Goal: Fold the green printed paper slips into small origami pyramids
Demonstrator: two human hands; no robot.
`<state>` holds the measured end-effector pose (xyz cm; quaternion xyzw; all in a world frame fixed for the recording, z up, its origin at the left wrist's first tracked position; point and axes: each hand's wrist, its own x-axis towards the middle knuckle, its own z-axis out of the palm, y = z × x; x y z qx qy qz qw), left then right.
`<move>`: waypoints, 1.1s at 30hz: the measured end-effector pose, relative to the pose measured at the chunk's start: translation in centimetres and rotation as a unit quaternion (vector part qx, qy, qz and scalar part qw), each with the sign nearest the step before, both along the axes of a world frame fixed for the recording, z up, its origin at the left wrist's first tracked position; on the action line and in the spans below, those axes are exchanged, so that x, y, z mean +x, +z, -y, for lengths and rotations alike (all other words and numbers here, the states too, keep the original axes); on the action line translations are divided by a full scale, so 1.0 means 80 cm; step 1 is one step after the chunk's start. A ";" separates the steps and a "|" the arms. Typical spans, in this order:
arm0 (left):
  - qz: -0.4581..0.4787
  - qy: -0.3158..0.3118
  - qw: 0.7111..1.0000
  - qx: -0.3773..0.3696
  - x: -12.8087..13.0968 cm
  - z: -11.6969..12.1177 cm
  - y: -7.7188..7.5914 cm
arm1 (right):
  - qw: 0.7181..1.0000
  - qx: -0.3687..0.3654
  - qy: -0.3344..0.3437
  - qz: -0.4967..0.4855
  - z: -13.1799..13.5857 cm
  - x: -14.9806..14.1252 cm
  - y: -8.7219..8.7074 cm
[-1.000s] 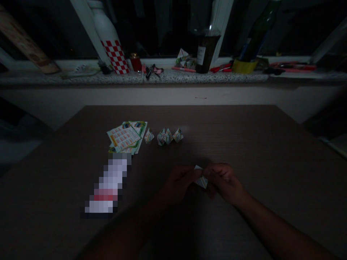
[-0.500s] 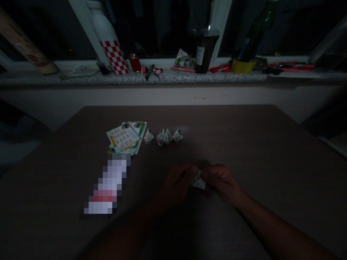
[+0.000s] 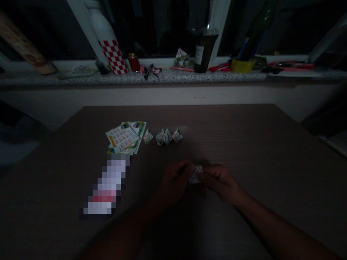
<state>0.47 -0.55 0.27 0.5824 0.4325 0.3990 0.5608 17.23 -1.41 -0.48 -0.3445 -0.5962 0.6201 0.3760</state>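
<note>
Between my two hands is a small piece of folded printed paper (image 3: 194, 177), partly hidden by the fingers. My left hand (image 3: 177, 180) pinches its left side, thumb on top. From the other side my right hand (image 3: 221, 182) grips the paper's right edge with thumb and fingers. Beyond the hands, several small folded paper shapes (image 3: 167, 137) stand in a loose row on the dark wooden table (image 3: 244, 144). Left of that row lies a stack of printed paper slips (image 3: 124, 139).
A pixelated, blurred-out object (image 3: 108, 187) lies near the left forearm. Behind the table, a granite windowsill (image 3: 168, 78) holds a red-checked white bottle (image 3: 112, 54), a small red jar (image 3: 133, 63), a dark plastic cup (image 3: 203, 54), a green bottle (image 3: 258, 29) and pens.
The folded paper has turned in my fingers and shifted slightly up and left. Both hands keep their pinch, the left moving a little. Everything on the table stays put.
</note>
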 end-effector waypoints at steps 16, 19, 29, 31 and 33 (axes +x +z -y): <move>0.019 -0.024 0.999 0.016 0.005 0.003 -0.003 | 0.995 0.072 -0.063 0.033 0.001 0.002 -0.013; 0.040 -0.030 0.999 -0.013 0.005 0.002 -0.005 | 0.993 0.083 -0.073 0.041 0.000 0.004 -0.012; -0.012 -0.063 0.997 0.041 0.000 0.004 -0.004 | 0.989 0.103 -0.095 0.038 0.000 0.008 -0.010; -0.020 -0.066 0.996 0.048 0.000 0.005 -0.003 | 0.991 0.102 -0.085 0.035 0.000 0.008 -0.010; -0.025 -0.075 0.996 0.051 0.000 0.005 -0.002 | 0.993 0.092 -0.074 0.025 0.000 0.008 -0.010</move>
